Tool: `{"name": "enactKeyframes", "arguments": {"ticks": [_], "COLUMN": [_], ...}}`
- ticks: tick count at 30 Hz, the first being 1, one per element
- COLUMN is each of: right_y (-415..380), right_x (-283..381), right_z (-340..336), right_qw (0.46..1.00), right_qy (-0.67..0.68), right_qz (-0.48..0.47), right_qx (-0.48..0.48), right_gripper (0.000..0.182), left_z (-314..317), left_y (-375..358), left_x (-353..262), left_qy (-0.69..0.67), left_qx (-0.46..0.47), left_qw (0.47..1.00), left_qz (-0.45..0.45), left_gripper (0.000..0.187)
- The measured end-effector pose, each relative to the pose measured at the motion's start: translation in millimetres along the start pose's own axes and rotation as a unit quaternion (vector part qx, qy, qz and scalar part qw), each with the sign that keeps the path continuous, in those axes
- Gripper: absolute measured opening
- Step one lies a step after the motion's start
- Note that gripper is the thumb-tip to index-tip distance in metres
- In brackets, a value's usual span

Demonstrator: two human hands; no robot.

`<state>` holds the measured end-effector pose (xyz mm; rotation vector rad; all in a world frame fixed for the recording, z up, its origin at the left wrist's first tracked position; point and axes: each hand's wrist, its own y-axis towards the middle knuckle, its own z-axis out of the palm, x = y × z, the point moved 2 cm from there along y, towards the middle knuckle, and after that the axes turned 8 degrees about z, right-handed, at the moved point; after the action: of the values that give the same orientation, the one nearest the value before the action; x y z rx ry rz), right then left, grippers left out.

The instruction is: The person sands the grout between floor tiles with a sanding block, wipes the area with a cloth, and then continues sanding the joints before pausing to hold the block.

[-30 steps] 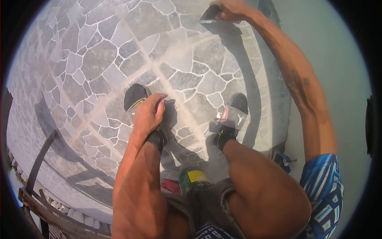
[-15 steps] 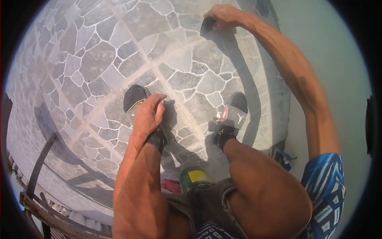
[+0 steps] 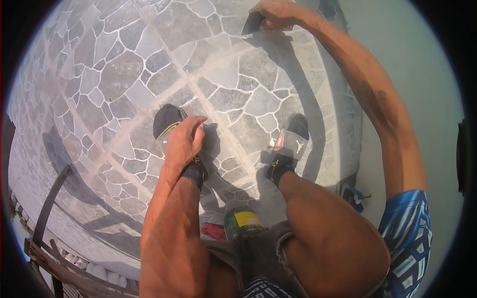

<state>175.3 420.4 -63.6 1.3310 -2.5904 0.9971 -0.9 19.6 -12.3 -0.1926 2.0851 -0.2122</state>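
Note:
My right hand (image 3: 280, 16) is stretched far forward at the top of the view. It grips a dark sheet (image 3: 253, 23) that looks like sandpaper, pressed on the stone-patterned floor (image 3: 124, 74). Part of the sheet is hidden under the fingers. My left hand (image 3: 184, 139) hangs over my left slide sandal (image 3: 167, 119), its fingers curled with the thumb near the index finger. Whether anything small sits inside that curl is hidden. My other slide sandal (image 3: 296, 126) rests on the floor to the right, with a dark sock in it.
Between my legs stands a green container (image 3: 243, 223) with a yellow label, beside a red item (image 3: 213, 230). A blue object (image 3: 353, 197) lies by the wall (image 3: 397, 64) at right. At lower left is a wooden railing (image 3: 49, 263). Pale dust coats parts of the floor.
My right hand has slid slightly forward and left with the dark sheet. My left hand has stayed almost still.

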Motion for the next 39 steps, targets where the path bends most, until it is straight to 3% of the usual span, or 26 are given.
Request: {"name": "enactKeyframes", "arguments": {"ticks": [2, 4, 6, 9, 12, 13, 16, 17, 18, 24, 26, 27, 29, 31, 34, 35, 39], "right_y": [-4.8, 1.9, 4.4, -5.0, -6.8, -6.7, -12.1, -18.0, -34.6, -36.6, -58.1, -48.8, -31.1, -25.7, -46.3, -40.4, -22.8], "right_x": [2.2, 5.1, 3.1, -4.1, -3.5, -9.3, -25.1, -7.4, 13.9, -10.5, 27.8, 20.1, -15.1, -42.4, 43.0, 50.2, 25.3], "right_z": [-4.8, 15.5, 15.4, -15.1, 13.1, 5.3, -4.3, -5.7, 1.8, 16.2, 21.9, 25.3, 21.0, 26.4, 29.9, 28.9, 24.3], "right_qw": [0.996, 0.997, 0.998, 0.984, 0.991, 0.998, 0.965, 0.983, 0.995, 0.995, 0.991, 0.997, 0.969, 0.905, 0.987, 0.994, 0.991], "right_qy": [0.052, -0.073, -0.026, 0.065, -0.118, -0.059, 0.148, 0.018, 0.074, 0.059, 0.116, 0.066, 0.205, 0.336, 0.131, 0.059, 0.110], "right_qz": [0.066, 0.003, -0.041, 0.157, -0.046, 0.022, 0.217, 0.176, 0.068, 0.066, 0.052, 0.003, 0.133, 0.261, 0.080, 0.076, 0.073], "right_qx": [-0.017, -0.020, -0.031, -0.057, -0.046, 0.007, -0.019, -0.042, 0.015, 0.042, -0.051, -0.049, -0.028, 0.000, -0.052, -0.045, -0.011], "right_gripper": [0.022, 0.023, 0.024, 0.023, 0.023, 0.024, 0.026, 0.027, 0.034, 0.038, 0.036, 0.035, 0.036, 0.037, 0.032, 0.031, 0.032], "left_z": [1.7, 0.9, -0.1, 0.9, -0.8, -1.5, 1.6, 2.0, 1.2, 3.1, 1.9, 0.9, -0.2, 2.8, 3.0, 1.8, 0.9], "left_y": [-2.2, -1.6, 0.1, -3.7, -0.3, 0.7, -4.6, -2.8, -1.1, -3.5, -0.6, 2.0, -0.2, -3.3, -2.1, -0.9, -2.4], "left_x": [0.9, 0.4, 0.1, 0.9, 0.9, -1.4, 1.2, 2.2, 1.1, 0.5, 2.9, 0.8, -1.9, 2.5, 1.5, 1.1, -1.2], "left_qy": [-0.005, 0.000, -0.003, -0.014, -0.005, -0.004, -0.020, -0.026, -0.015, -0.015, -0.013, -0.002, 0.021, 0.002, -0.001, 0.003, 0.006], "left_qx": [-0.003, -0.006, -0.008, -0.006, -0.006, -0.011, -0.009, -0.009, -0.006, 0.007, 0.008, 0.001, -0.001, -0.003, 0.002, 0.003, -0.004], "left_qw": [1.000, 1.000, 1.000, 1.000, 1.000, 1.000, 1.000, 0.999, 1.000, 1.000, 1.000, 1.000, 1.000, 1.000, 1.000, 1.000, 1.000], "left_qz": [-0.007, -0.003, -0.001, -0.011, -0.004, 0.001, -0.012, -0.018, -0.011, -0.022, -0.019, -0.005, 0.014, -0.003, -0.013, -0.015, -0.022], "left_gripper": [0.019, 0.020, 0.020, 0.019, 0.019, 0.019, 0.018, 0.018, 0.019, 0.019, 0.019, 0.020, 0.020, 0.019, 0.019, 0.019, 0.019]}}
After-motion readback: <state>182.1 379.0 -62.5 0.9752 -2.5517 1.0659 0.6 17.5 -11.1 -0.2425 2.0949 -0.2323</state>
